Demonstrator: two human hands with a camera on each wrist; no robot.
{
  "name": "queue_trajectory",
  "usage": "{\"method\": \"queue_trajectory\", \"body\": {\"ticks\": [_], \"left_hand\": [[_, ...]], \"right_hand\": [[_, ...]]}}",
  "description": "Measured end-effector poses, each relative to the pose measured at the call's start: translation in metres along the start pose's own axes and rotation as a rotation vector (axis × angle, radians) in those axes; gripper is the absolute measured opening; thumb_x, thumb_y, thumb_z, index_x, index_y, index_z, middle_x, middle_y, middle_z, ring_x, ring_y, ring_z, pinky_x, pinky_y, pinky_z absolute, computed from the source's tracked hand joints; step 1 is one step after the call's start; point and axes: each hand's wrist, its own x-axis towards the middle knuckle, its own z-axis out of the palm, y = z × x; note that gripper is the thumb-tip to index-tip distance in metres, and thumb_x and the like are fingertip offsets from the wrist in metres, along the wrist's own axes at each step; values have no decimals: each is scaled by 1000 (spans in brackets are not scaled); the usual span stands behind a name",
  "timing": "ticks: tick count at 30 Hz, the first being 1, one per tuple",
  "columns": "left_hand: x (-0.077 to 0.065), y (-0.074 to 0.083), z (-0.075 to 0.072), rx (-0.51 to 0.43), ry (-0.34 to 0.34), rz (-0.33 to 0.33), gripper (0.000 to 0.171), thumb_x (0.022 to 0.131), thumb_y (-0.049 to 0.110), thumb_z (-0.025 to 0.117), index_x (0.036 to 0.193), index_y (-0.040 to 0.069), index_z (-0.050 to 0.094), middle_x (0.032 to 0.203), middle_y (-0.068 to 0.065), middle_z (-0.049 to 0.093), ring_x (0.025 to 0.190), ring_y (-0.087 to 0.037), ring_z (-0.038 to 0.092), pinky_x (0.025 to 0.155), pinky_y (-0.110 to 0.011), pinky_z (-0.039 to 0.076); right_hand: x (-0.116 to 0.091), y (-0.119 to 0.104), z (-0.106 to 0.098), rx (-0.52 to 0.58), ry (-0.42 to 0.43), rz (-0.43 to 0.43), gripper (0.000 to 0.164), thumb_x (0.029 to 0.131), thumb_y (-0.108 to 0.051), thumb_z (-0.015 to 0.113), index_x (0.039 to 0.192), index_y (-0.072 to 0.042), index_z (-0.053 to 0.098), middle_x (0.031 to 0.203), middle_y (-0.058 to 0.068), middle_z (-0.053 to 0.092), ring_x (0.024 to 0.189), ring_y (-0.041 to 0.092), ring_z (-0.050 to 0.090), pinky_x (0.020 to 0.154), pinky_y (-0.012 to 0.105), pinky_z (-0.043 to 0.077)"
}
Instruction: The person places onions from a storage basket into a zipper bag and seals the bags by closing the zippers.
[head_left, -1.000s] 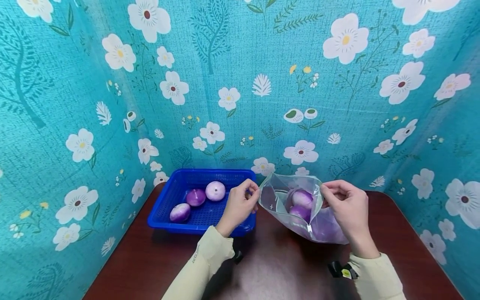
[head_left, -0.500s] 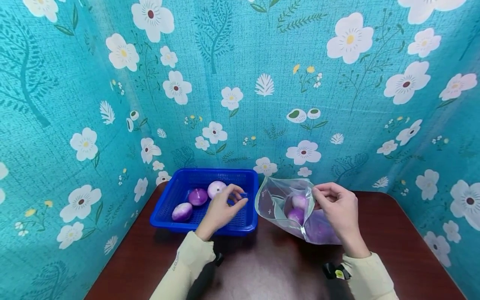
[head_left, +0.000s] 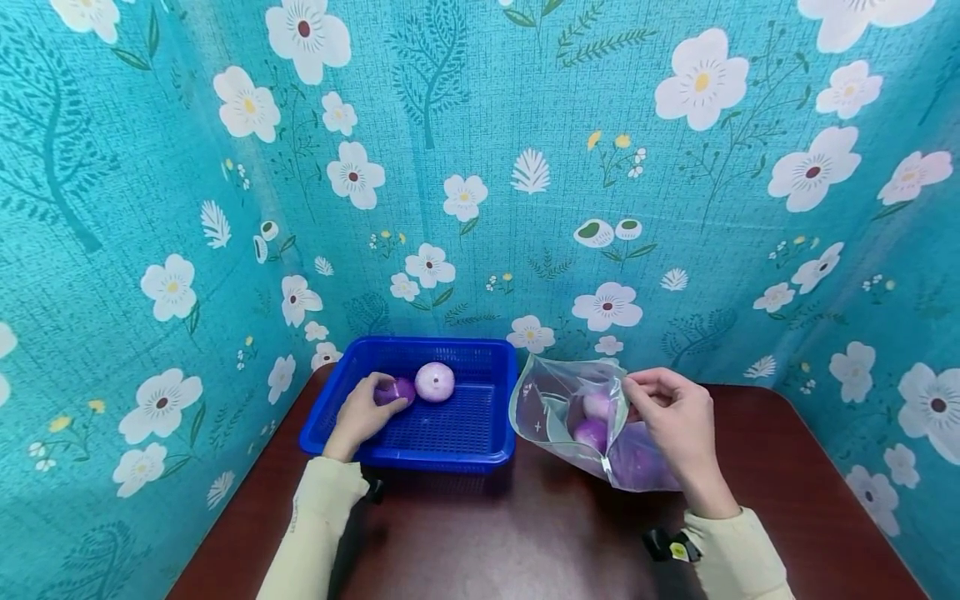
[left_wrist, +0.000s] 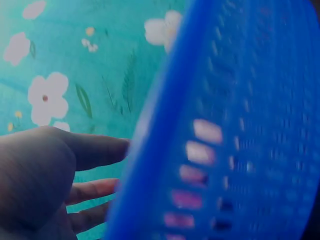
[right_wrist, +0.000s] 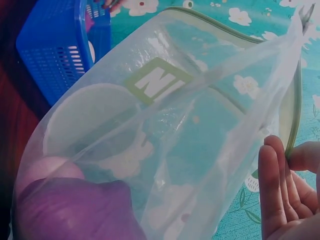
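Observation:
A blue basket holds purple onions. My left hand reaches into its left side, thumb and fingers around a purple onion; the basket's rim hides the fingertips in the left wrist view. A paler onion sits just right of it, and the front-left onion is hidden behind the hand. My right hand pinches the edge of a clear zip bag between thumb and fingers. The bag's mouth gapes toward the left, with onions inside.
The basket and bag stand side by side on a dark reddish-brown table. A teal floral cloth hangs behind them and along both sides. A black strap with a yellow label is on my right wrist.
My left hand has let go of the bag's left edge and moved left into the basket, onto the onions. My right hand keeps its pinch, shifting slightly left with the bag.

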Motion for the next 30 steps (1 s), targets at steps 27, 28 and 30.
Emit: {"method": "queue_trajectory", "body": {"ticks": [27,28,30], "left_hand": [[4,-21,-8,225,-135,-120,53,72,17,91,119,5,69,119,-24,70,105,-44,64,94,-62,51],[5,-22,-8,218,-132,-115,52,73,17,90,119,5,69,119,-24,70,105,-43,64,94,-61,51],[5,-23,-8,199,-125,-109,52,75,18,89,120,5,68,121,-25,69,107,-44,64,96,-61,51]], "right_hand": [[0,5,-6,53,-12,8,18,96,-13,75,103,4,76,75,-7,75,59,12,71,60,26,61],[0,5,-6,54,-10,6,18,96,-13,75,103,4,76,75,-7,75,59,12,71,60,26,61],[0,5,-6,53,-8,6,18,96,-13,75,103,4,76,75,-8,75,59,11,71,60,26,61]]}}
